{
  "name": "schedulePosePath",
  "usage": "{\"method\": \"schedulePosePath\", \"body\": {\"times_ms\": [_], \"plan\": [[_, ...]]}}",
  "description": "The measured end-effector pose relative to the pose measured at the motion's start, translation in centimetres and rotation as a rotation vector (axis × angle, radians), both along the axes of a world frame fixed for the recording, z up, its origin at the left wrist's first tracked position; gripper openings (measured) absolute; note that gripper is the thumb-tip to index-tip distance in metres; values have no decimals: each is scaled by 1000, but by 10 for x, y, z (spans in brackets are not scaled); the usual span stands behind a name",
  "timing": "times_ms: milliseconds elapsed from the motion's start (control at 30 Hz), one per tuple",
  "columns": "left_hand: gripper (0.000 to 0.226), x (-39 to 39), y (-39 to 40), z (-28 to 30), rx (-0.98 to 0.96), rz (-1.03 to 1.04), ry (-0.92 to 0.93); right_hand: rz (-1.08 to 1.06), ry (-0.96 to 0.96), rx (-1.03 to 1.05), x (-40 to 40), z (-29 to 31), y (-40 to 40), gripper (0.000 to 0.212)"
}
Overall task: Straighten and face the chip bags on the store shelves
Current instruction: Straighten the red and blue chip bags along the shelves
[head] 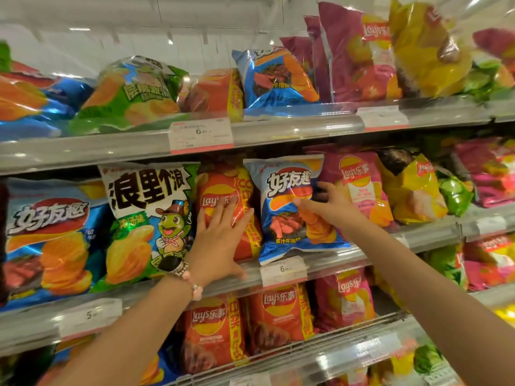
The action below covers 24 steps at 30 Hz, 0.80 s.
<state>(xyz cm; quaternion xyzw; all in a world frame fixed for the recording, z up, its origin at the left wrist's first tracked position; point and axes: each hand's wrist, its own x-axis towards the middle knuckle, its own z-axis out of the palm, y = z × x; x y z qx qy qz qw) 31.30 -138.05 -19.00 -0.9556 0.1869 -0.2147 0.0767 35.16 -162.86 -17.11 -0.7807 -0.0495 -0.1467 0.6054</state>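
Right now the left hand is pressing flat, fingers straight, on the shiny red crinkly chip bag. Beside it, the right hand is gripping the shiny blue chip bag's edge. Pulling too hard might be tipping that leaning bag off the shelf.

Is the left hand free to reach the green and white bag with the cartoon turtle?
Probably yes: the left hand lies flat on the red bag right beside the turtle bag, nothing between.

red bag: "Lay's" | blue bag: "好友趣" | green bag: "浪里个浪" | price tag: "6"
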Motion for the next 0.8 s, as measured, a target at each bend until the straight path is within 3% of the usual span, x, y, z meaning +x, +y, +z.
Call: {"method": "schedulePosePath", "body": {"times_ms": [167, 567, 700, 800], "plan": [[124, 0, 3, -2, -8, -11, -1, 22, 143, 37, 7, -2, 1, 95], [119, 1, 14, 3, -39, -93, 35, 34, 26, 217, -8, 11, 8, 63], [82, -21, 32, 7, -280, -200, -201, 102, 41, 260, -16, 12, 17, 56], [69, -37, 48, 2, -411, -115, -467, 192, 82, 256, -20, 12, 30, 43]]}}
